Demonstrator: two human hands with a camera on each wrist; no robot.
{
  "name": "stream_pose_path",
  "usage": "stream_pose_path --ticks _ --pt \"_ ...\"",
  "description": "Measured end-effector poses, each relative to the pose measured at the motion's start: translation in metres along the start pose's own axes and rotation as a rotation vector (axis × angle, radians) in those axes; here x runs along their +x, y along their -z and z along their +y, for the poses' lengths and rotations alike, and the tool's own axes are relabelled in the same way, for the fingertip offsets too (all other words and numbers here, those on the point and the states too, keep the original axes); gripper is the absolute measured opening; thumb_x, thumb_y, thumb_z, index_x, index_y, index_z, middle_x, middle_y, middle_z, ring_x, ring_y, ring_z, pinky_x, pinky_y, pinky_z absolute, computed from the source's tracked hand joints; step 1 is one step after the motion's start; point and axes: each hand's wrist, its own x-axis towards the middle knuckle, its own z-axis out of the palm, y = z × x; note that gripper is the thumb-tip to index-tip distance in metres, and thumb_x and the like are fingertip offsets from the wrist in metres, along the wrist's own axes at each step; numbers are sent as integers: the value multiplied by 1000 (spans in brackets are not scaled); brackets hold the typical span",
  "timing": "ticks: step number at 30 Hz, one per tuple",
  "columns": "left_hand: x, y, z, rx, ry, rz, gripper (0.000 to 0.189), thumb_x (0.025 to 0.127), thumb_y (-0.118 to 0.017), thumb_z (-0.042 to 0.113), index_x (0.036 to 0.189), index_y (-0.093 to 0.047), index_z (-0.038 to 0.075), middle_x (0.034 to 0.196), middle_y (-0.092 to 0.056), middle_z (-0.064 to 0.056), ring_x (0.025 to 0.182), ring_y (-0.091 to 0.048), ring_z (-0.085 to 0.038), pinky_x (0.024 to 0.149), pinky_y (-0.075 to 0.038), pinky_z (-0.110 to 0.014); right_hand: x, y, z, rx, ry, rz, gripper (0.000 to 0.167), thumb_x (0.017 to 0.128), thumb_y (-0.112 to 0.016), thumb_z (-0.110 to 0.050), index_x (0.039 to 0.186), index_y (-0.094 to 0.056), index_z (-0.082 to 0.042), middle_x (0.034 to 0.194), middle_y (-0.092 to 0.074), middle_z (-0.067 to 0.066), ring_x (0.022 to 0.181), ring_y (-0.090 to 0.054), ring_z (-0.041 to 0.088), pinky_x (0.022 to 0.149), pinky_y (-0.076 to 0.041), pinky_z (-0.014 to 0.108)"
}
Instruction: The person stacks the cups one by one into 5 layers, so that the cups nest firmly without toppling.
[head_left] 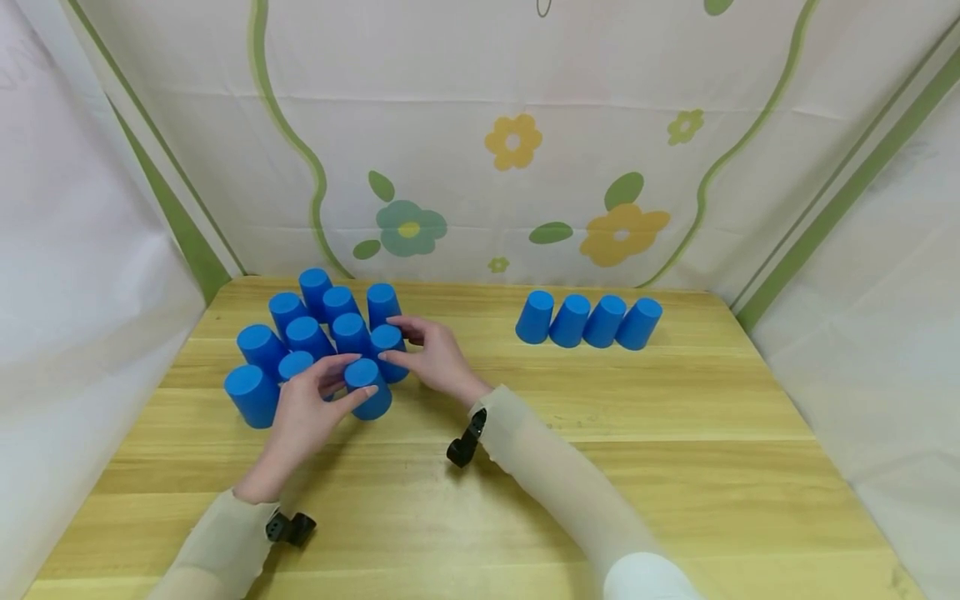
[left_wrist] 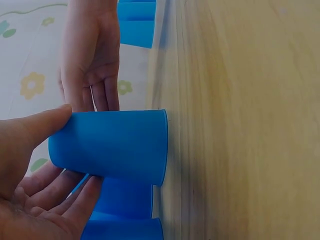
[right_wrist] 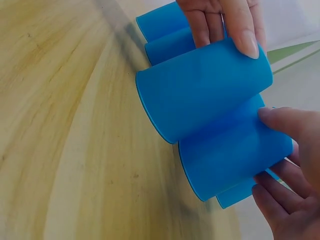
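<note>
Several blue plastic cups stand upside down on the wooden table, closed ends up, clustered at the left. My left hand (head_left: 306, 404) holds the front cup (head_left: 371, 398) of this group between thumb and fingers. Just behind it, my right hand (head_left: 438, 360) pinches another cup (head_left: 389, 357) at its sides. The right wrist view has the left hand's cup (right_wrist: 200, 87) beside the right hand's cup (right_wrist: 230, 145), their walls overlapping there. In the left wrist view, the gripped cup (left_wrist: 112, 145) has its wide rim right at the tabletop. My left hand partly hides a neighbouring cup (head_left: 296, 364).
A row of several more upside-down blue cups (head_left: 572, 321) stands at the back right of the table (head_left: 600, 483). White cloth with printed flowers (head_left: 513, 142) hangs behind the table, and plain white cloth (head_left: 82, 275) lines the sides. Each wrist carries a small black camera (head_left: 462, 450).
</note>
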Motion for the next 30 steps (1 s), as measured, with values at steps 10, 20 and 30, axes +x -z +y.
stream_pose_path --ticks 10,20,30 --pt "0 -1 0 3 1 3 56 90 -81 31 135 -61 5 128 -66 -16 116 -65 -36 94 -53 -49 -2 11 8 0 4 29 48 90 -81 -26 133 -65 -10 127 -68 -1 114 -64 13 101 -52 43" --pt "0 0 2 -4 10 1 56 90 -81 32 135 -62 6 127 -67 -15 116 -65 -35 94 -53 -49 -2 37 22 -43 -35 111 48 90 -82 -26 133 -66 -11 122 -69 0 111 -64 14 100 -51 34" --pt "0 0 1 -11 3 1 56 89 -81 32 134 -62 6 127 -67 -15 115 -65 -35 94 -53 -49 -6 65 35 -1 -89 183 47 89 -83 -24 132 -67 -12 121 -68 0 112 -64 14 101 -51 33"
